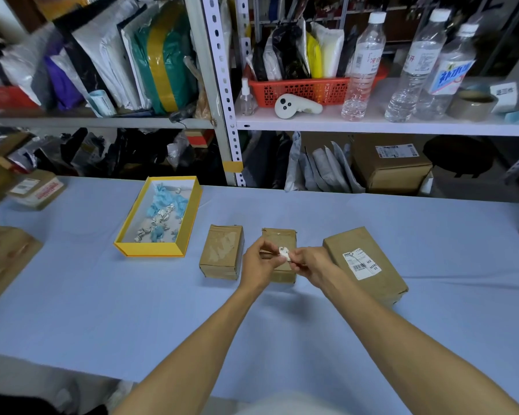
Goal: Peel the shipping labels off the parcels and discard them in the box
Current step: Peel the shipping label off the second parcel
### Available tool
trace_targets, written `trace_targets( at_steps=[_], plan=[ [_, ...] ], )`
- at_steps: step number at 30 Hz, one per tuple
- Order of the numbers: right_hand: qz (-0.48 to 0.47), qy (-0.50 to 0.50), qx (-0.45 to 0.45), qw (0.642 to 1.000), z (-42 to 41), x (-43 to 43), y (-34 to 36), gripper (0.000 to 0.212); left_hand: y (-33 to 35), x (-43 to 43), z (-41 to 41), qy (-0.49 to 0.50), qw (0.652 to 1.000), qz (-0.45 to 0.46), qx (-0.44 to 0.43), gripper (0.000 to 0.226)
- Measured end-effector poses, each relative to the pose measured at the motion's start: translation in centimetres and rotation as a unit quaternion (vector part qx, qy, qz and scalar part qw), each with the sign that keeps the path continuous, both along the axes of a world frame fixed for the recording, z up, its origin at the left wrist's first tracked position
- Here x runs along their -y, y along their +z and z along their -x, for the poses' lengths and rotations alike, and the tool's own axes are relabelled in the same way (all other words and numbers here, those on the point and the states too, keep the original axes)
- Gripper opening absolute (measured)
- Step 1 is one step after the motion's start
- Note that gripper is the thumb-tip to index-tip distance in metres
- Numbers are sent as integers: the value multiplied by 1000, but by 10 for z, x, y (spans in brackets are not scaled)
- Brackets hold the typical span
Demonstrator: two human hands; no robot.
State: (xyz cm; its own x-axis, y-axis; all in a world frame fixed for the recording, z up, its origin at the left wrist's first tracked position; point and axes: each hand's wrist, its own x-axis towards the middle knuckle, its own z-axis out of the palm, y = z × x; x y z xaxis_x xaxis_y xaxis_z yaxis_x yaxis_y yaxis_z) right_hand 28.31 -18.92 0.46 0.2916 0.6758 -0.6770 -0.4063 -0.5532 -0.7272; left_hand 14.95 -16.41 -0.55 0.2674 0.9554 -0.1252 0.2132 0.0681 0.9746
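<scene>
My left hand [259,260] and right hand [310,263] pinched one crumpled white paper label [283,252] between them, held over small brown cardboard parcel [277,236], open yellow-walled box [150,250] well to the left.

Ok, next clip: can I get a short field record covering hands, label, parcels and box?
left hand: pinches the label
right hand: pinches the same label
label: crumpled, off its parcel, held over the middle parcel
left parcel: top bare, pale residue
middle parcel: partly hidden by the hands
right parcel: stuck label not yet peeled
box: yellow, open, left of the parcels, holds scraps
</scene>
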Motion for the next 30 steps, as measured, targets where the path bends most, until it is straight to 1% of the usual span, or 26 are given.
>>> trace_targets(
  at_steps=[2, 3, 4, 7, 8, 10, 13, 14, 15, 17, 20, 23, 27, 30],
  plan=[
    [12, 4, -33, 999, -5, 1, 5, 11, 3, 0, -3, -19, 1000, 3, 9, 25],
    [17, 6, -31, 999, -7, 3, 6, 8, 5, -1, -4, -25, 1000, 3, 4, 23],
    [15, 6, -12, 1000, -8, 5, 8, 6, 5, -2, -6, -27, 1000, 2, 2, 20],
    [-41, -6, 89, 995, -8, 7, 4, 16, 6, -3, -7, -5, 1000, 19, 9, 18],
    [-60, -4, 97, 993, -5, 8, 4, 17, 7, -3, -7, 7, 1000, 24, 14, 18],
    [-93, -2, 78, 993, -1, 9, 2, 14, 7, -4, -7, 38, 999, 24, 14, 17],
    [-142, 1, 34, 989, 4, 10, 7, 3, 5, -8, -7, 94, 995, 9, -12, 18],
    [-157, 6, 30, 987, 6, 11, 8, 7, 5, -9, -7, 106, 994, 18, -11, 17],
    [-171, 4, 28, 985, 8, 12, 8, 13, 6, -10, -7, 107, 994, 37, 6, 15],
    [-183, -14, 52, 982, 10, 13, 8, 12, 7, -10, -7, 86, 992, 74, 57, 11],
    [-176, -33, 95, 979, 10, 12, 7, 8, 7, -7, -6, 55, 989, 103, 92, 4],
    [-156, -36, 106, 981, 7, 12, 5, 10, 3, -5, -4, 43, 984, 135, 111, 1],
    [-149, -25, 120, 981, 3, 15, 2, 12, 1, -2, -3, 32, 984, 138, 111, 3],
    [-150, -39, 132, 979, 1, 16, 0, 11, 1, -1, -5, 22, 986, 131, 98, 9]
  ],
)
